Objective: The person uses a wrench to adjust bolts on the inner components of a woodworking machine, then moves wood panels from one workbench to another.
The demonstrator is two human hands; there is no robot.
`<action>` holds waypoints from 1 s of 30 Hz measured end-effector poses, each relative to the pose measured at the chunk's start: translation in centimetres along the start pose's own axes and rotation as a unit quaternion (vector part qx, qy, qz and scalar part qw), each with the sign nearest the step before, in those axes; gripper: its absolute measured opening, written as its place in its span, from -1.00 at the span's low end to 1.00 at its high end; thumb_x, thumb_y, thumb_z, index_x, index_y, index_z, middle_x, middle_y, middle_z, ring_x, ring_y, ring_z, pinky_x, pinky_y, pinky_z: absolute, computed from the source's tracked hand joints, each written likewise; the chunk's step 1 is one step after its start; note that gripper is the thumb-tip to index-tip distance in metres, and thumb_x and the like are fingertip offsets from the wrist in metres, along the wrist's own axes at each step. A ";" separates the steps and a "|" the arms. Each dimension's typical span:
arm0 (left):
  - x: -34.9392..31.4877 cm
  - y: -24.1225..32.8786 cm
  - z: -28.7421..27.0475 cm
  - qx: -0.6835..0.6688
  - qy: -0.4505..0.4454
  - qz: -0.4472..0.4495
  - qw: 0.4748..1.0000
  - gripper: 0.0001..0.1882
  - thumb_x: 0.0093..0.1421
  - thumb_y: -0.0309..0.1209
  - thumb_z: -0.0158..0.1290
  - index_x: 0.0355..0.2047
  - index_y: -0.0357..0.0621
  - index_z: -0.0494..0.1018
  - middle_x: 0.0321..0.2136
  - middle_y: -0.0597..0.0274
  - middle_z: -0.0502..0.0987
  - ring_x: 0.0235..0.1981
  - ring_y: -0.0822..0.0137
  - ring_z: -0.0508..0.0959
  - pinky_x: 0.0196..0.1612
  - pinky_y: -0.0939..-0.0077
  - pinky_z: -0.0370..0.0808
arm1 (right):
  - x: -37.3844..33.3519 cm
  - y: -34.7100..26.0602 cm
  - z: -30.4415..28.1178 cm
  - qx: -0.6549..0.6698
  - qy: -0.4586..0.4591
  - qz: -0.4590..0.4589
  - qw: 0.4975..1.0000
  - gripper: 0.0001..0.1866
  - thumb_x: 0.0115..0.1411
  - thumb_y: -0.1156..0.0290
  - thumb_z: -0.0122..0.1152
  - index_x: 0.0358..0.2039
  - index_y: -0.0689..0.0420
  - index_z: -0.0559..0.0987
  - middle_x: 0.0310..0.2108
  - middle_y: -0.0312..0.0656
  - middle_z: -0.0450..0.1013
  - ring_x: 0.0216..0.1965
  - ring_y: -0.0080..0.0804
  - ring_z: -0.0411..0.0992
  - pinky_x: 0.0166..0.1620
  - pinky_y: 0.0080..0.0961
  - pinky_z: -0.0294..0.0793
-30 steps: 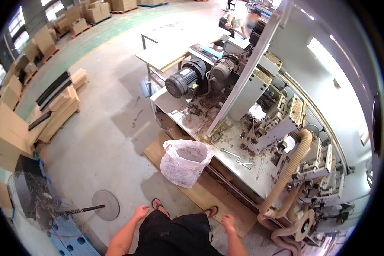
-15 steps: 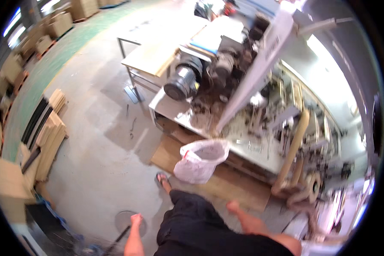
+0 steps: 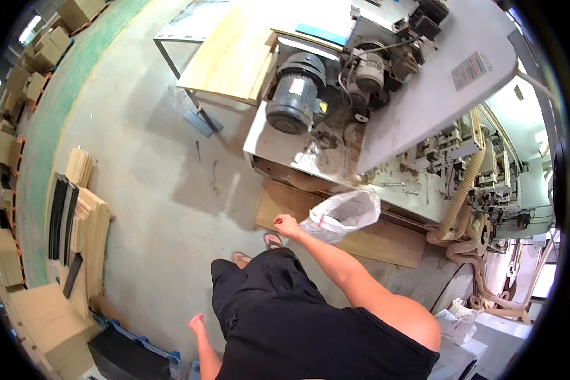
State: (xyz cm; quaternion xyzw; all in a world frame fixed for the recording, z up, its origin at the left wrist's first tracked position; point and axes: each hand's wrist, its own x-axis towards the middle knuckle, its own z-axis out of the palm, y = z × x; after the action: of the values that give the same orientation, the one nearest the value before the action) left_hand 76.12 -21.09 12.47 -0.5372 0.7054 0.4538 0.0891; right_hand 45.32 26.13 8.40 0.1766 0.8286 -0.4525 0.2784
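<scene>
My right hand [image 3: 287, 226] is stretched forward over the floor, its fingers curled in and nothing seen in them. It overlaps the left side of a white plastic sack [image 3: 326, 228] in this view; I cannot tell whether they touch. The sack stands with its wide mouth open, beside the machine's lower edge, over a brown board [image 3: 386, 244]. My left hand [image 3: 197, 324] hangs low at my left side, empty, with its fingers loosely apart, away from any object.
Ahead stands a dusty machine bed [image 3: 266, 142] with a large motor [image 3: 294, 95] and a raised white cover [image 3: 424, 95]. A wood-topped table [image 3: 225, 69] adjoins it. Stacked panels [image 3: 92, 221] and a cardboard box [image 3: 50, 323] are at left. A ribbed hose [image 3: 465, 183] runs at right.
My right arm has swung forward and left, bringing the hand up by the sack. My view has shifted, and my feet are now closer together. The left hand stays low.
</scene>
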 end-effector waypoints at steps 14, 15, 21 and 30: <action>34.1 37.2 0.4 0.136 -0.181 -0.011 0.974 -0.81 0.27 -0.24 0.06 -0.18 0.01 0.54 -0.32 0.40 0.60 -0.39 0.55 0.50 -0.42 0.59 0.34 | 9.1 -25.5 4.5 0.162 0.118 0.033 0.979 -0.71 0.11 0.37 0.22 -0.18 0.24 0.62 -0.33 -0.12 0.62 -0.26 -0.34 0.59 -0.11 -0.41 0.55; 36.0 41.3 1.9 0.154 -0.169 -0.011 0.973 -0.80 0.28 -0.25 0.05 -0.16 0.00 0.54 -0.30 0.40 0.60 -0.38 0.55 0.51 -0.42 0.64 0.33 | 10.2 -27.7 3.1 0.170 0.136 0.020 0.976 -0.72 0.11 0.38 0.21 -0.19 0.24 0.63 -0.33 -0.11 0.62 -0.26 -0.30 0.59 -0.11 -0.38 0.55; 42.6 60.0 12.1 0.170 -0.232 0.117 0.951 -0.77 0.34 -0.31 0.01 -0.09 -0.11 0.52 -0.27 0.34 0.58 -0.38 0.54 0.49 -0.41 0.64 0.34 | 23.9 -38.9 -11.7 0.133 0.256 -0.110 0.951 -0.72 0.15 0.43 0.22 -0.12 0.23 0.57 -0.17 -0.03 0.55 -0.10 -0.16 0.53 -0.05 -0.29 0.51; 40.2 72.1 24.8 0.388 -0.304 -0.005 0.870 -0.79 0.35 -0.31 0.05 -0.10 -0.14 0.51 -0.27 0.30 0.60 -0.31 0.44 0.55 -0.27 0.54 0.46 | 57.7 -42.6 -36.9 -0.181 0.538 -0.111 0.816 -0.39 0.22 0.28 0.20 0.24 0.22 0.33 0.31 0.01 0.17 0.39 -0.02 0.05 0.35 0.02 0.06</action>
State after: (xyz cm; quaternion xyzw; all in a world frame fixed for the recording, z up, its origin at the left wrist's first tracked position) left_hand -9.64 -29.28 12.91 -0.2985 0.7602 0.2840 0.5024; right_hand -34.15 37.22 16.40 0.2450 0.9273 -0.1547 -0.2368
